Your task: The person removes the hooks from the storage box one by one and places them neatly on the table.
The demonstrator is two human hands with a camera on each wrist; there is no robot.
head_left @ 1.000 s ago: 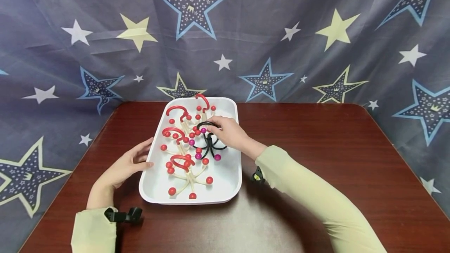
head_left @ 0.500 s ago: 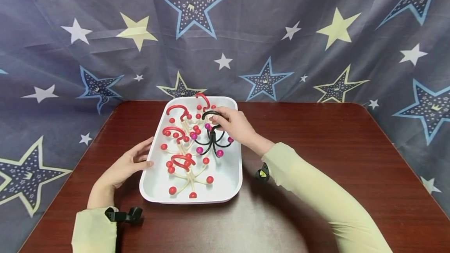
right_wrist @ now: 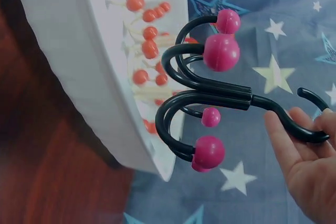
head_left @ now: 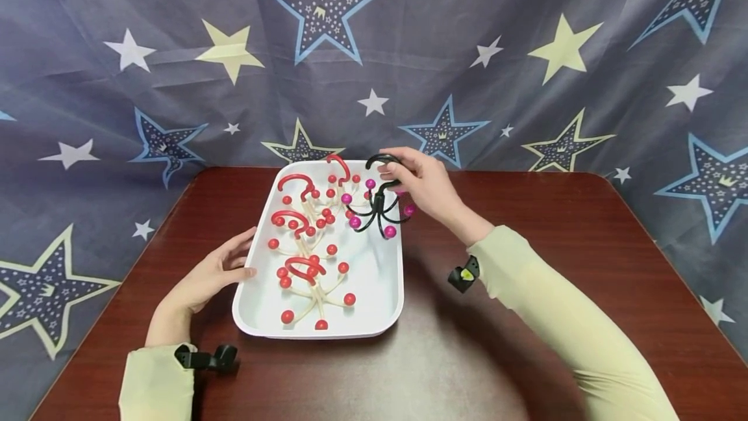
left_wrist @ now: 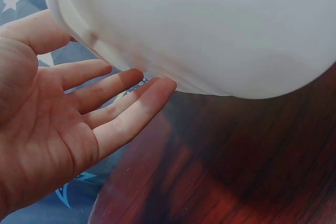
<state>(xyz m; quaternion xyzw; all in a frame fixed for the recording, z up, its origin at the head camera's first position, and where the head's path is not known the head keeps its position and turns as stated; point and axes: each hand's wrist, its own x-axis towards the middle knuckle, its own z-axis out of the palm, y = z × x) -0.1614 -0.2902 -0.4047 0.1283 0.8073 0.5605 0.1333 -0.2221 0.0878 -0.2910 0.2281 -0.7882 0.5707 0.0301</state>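
My right hand (head_left: 425,184) grips the hooked handle of a black claw massager (head_left: 379,204) and holds it over the tray's right edge. Its curved prongs spread downward and end in magenta balls; the right wrist view shows them apart from the tray wall, with fingers (right_wrist: 286,142) at the handle. A white tray (head_left: 374,304) carries several cream massagers with red hooked handles and red balls, including one at the front (head_left: 316,294). Against the tray's left side rests my left hand (head_left: 213,271), its extended fingertips touching the outer wall (left_wrist: 157,69) in the left wrist view.
Under the tray is a dark reddish wooden table (head_left: 526,265). A star-patterned curtain (head_left: 502,89) hangs behind and along both sides of it. Each wrist wears a black strap device, such as the left one (head_left: 204,358).
My right hand has lifted the black massager from among the red ones and carried it up and right to the tray's edge. The left hand and tray stay put.
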